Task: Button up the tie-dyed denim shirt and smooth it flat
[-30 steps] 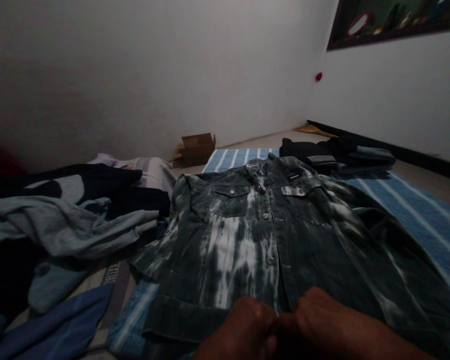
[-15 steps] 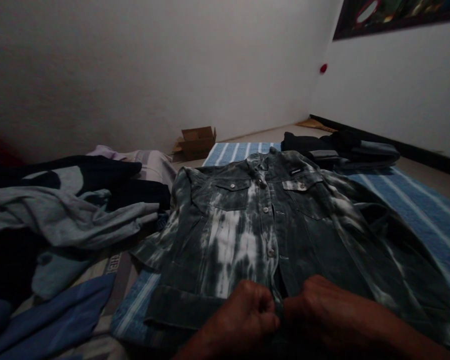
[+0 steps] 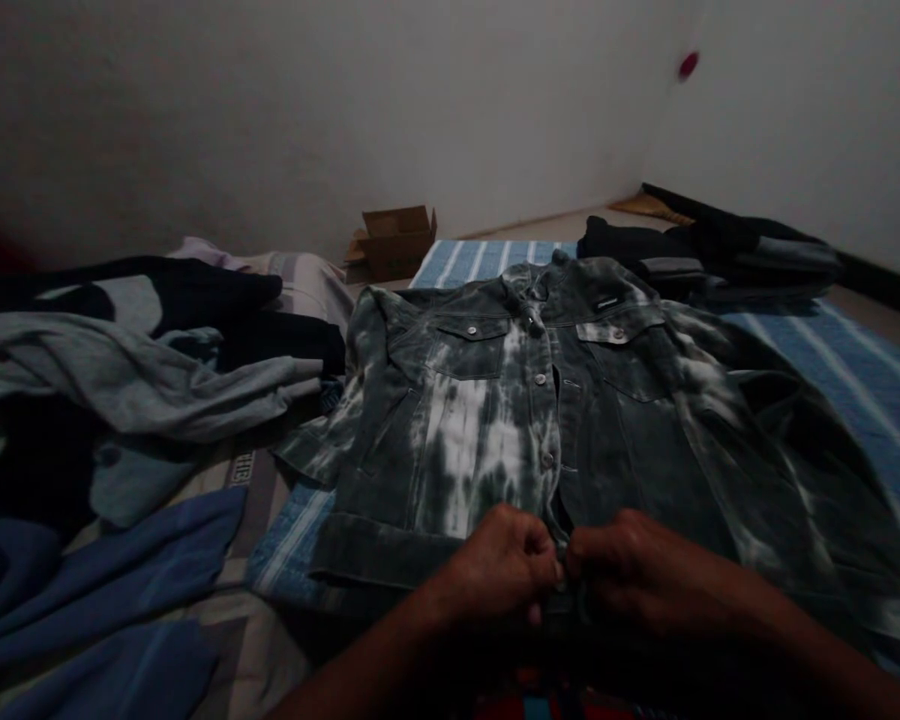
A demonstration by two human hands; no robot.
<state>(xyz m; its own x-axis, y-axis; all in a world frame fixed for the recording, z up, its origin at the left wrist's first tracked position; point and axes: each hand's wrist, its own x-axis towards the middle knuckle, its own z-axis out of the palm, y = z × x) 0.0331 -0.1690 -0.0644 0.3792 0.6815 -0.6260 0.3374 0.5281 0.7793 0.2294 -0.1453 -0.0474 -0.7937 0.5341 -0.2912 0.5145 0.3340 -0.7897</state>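
A dark tie-dyed denim jacket (image 3: 510, 420) lies face up on a blue striped sheet (image 3: 855, 370), collar away from me. My left hand (image 3: 506, 565) and my right hand (image 3: 626, 575) meet at the jacket's bottom hem, each pinching one side of the front placket near the lowest button. The fingers of both are curled tight on the fabric. Several buttons higher up appear fastened.
A heap of grey, black and blue clothes (image 3: 120, 400) lies at my left. Folded dark garments (image 3: 712, 260) sit beyond the jacket at the right. A small cardboard box (image 3: 394, 240) stands by the far wall.
The view has tilted downward, so the jacket and my hands sit higher in the picture. Both hands stay together at the hem, working the placket.
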